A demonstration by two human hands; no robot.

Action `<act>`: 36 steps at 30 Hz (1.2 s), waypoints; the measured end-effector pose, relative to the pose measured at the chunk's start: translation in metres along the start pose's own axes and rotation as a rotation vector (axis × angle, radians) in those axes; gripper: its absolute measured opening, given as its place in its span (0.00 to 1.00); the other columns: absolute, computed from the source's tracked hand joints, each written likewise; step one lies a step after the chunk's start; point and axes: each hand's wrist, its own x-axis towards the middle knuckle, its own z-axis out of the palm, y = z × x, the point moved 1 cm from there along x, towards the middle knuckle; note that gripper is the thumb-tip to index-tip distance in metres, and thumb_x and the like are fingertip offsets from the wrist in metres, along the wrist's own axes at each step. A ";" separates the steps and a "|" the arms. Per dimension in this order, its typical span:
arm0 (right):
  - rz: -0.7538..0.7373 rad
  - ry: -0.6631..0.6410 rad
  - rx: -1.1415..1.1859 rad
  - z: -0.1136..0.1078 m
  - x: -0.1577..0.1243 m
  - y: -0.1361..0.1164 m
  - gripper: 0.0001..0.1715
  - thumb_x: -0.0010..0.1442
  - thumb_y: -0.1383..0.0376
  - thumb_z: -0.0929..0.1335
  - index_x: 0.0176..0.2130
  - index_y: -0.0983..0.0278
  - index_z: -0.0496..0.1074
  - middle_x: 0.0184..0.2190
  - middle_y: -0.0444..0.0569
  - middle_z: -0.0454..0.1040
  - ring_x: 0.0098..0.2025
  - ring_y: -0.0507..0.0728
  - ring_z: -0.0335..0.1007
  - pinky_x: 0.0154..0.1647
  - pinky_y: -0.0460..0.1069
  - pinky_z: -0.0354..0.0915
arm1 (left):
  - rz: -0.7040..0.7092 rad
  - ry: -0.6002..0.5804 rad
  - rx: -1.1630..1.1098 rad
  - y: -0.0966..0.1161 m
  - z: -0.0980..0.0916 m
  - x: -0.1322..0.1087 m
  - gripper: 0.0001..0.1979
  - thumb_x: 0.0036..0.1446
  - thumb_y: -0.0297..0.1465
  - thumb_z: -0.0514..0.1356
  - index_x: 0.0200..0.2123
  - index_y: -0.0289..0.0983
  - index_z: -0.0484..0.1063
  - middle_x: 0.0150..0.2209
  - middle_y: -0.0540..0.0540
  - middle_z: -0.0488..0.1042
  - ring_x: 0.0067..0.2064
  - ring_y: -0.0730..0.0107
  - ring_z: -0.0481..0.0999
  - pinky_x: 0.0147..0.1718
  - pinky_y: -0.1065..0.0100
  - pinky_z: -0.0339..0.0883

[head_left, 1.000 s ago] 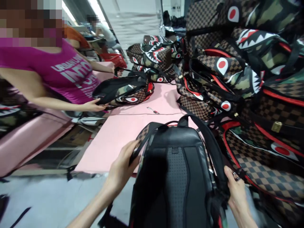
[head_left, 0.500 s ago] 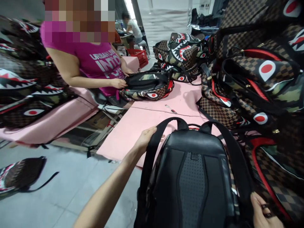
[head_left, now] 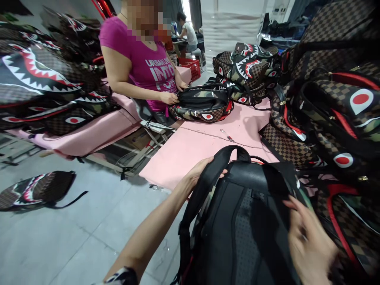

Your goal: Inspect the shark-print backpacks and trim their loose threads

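Backpack (head_left: pixel 237 221), its black back facing the wearer, is at the near edge of the pink worktop (head_left: pixel 181 158). The left hand (head_left: pixel 203 172) has its fingers curled round a shoulder strap (head_left: pixel 190 208). The right hand (head_left: pixel 310 237) blurs over the back's right side; whether its fingers grip anything, I cannot tell. Patterned bags (head_left: pixel 341 118) crowd the worktop's right edge.

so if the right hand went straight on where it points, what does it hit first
The right hand would likely meet the backpack's black back panel first; depth is unclear, so they may be touching.
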 end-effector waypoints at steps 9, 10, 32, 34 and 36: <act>-0.221 -0.496 0.378 0.175 0.165 -0.038 0.18 0.59 0.58 0.58 0.40 0.62 0.71 0.40 0.51 0.73 0.43 0.58 0.68 0.46 0.53 0.61 | 0.064 -0.231 -0.063 0.004 0.006 -0.011 0.17 0.61 0.33 0.48 0.47 0.27 0.65 0.35 0.32 0.77 0.38 0.54 0.78 0.37 0.57 0.71; -0.210 -0.528 0.365 0.179 0.170 -0.036 0.16 0.58 0.58 0.59 0.37 0.62 0.71 0.35 0.49 0.74 0.39 0.57 0.68 0.42 0.52 0.62 | 0.074 -0.254 -0.039 0.004 0.004 -0.013 0.17 0.61 0.33 0.48 0.47 0.27 0.65 0.35 0.33 0.77 0.37 0.53 0.78 0.37 0.56 0.71; -0.077 -0.665 0.545 0.188 0.174 -0.024 0.17 0.50 0.53 0.63 0.22 0.63 0.60 0.20 0.40 0.58 0.25 0.50 0.52 0.30 0.47 0.52 | 0.366 0.004 0.457 -0.019 -0.013 -0.074 0.14 0.52 0.31 0.60 0.43 0.33 0.73 0.35 0.45 0.77 0.38 0.66 0.75 0.34 0.74 0.66; -0.042 -0.658 0.563 0.192 0.176 -0.023 0.17 0.48 0.52 0.65 0.22 0.63 0.61 0.20 0.41 0.59 0.26 0.51 0.53 0.31 0.47 0.53 | 0.256 0.019 0.482 -0.036 -0.026 -0.096 0.14 0.54 0.35 0.58 0.38 0.31 0.75 0.31 0.42 0.77 0.32 0.66 0.76 0.29 0.74 0.66; -0.024 -0.659 0.571 0.197 0.178 -0.021 0.18 0.47 0.51 0.65 0.22 0.63 0.63 0.20 0.41 0.60 0.26 0.51 0.54 0.32 0.47 0.54 | 0.137 0.038 0.422 -0.055 -0.038 -0.113 0.18 0.55 0.39 0.56 0.33 0.28 0.76 0.30 0.38 0.77 0.29 0.65 0.76 0.27 0.72 0.67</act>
